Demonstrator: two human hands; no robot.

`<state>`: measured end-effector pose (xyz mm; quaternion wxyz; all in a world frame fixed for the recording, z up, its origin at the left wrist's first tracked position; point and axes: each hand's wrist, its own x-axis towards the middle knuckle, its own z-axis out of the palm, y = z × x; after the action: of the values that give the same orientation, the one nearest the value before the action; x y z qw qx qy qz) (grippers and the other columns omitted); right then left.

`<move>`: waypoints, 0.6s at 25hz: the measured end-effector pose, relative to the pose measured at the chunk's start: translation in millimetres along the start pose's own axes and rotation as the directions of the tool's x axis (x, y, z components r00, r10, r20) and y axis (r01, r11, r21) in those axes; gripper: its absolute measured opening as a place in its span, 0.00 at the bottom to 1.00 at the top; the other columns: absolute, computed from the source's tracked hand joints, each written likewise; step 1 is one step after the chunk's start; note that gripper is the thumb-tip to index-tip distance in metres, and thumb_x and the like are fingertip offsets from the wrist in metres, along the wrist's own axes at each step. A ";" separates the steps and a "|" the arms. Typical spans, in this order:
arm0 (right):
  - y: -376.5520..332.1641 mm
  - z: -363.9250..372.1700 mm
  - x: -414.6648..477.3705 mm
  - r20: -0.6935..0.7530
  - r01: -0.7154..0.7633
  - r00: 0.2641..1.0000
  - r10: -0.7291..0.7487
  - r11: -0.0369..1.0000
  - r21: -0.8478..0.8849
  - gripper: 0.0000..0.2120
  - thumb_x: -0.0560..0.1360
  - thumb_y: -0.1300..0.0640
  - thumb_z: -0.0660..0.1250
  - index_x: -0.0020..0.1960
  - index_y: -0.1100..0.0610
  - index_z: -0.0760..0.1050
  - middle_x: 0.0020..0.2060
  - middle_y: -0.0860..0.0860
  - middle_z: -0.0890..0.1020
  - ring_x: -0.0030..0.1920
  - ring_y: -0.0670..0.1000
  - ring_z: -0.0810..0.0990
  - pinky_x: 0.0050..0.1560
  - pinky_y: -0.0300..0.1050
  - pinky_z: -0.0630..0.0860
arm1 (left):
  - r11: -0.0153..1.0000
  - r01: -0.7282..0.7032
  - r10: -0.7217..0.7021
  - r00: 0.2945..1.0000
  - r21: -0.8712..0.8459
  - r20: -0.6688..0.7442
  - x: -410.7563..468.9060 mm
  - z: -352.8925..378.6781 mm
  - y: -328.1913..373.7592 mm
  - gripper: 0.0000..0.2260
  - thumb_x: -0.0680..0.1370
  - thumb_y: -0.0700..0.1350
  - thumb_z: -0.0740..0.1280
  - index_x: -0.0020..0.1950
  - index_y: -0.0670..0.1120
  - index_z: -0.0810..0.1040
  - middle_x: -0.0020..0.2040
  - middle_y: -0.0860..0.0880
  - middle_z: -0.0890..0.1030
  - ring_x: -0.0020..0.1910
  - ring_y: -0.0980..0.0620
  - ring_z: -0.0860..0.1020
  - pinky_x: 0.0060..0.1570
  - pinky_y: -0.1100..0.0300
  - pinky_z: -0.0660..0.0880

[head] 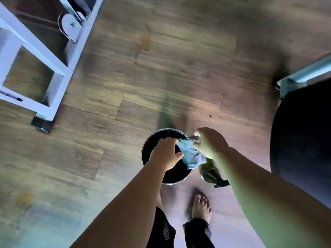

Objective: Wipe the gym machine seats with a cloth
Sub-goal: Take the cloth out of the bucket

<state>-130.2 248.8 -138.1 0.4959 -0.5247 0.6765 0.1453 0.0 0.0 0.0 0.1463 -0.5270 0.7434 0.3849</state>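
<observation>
Left hand (165,153) and right hand (209,142) each gripping an end of the blue cloth (189,153) above the dark bucket (172,181), green bottle (210,171) just beside, so seemingly only at cloth preparation, with no wiping begun on the dark seat (304,131) well apart at right.
</observation>
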 end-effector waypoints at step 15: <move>-50.7 -258.4 69.1 -0.135 0.136 0.978 -0.156 0.980 -0.146 0.16 0.75 0.45 0.70 0.58 0.52 0.79 0.55 0.51 0.74 0.59 0.55 0.73 0.57 0.48 0.73 | 1.000 -0.025 0.024 0.999 0.015 0.041 64.7 54.3 -16.4 0.14 0.80 0.53 0.66 0.59 0.44 0.76 0.57 0.42 0.76 0.58 0.40 0.74 0.58 0.45 0.73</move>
<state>-217.9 3.7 -58.3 0.4175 -0.6148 0.6591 0.1153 -21.6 -6.4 -83.1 0.1610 -0.5086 0.7496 0.3916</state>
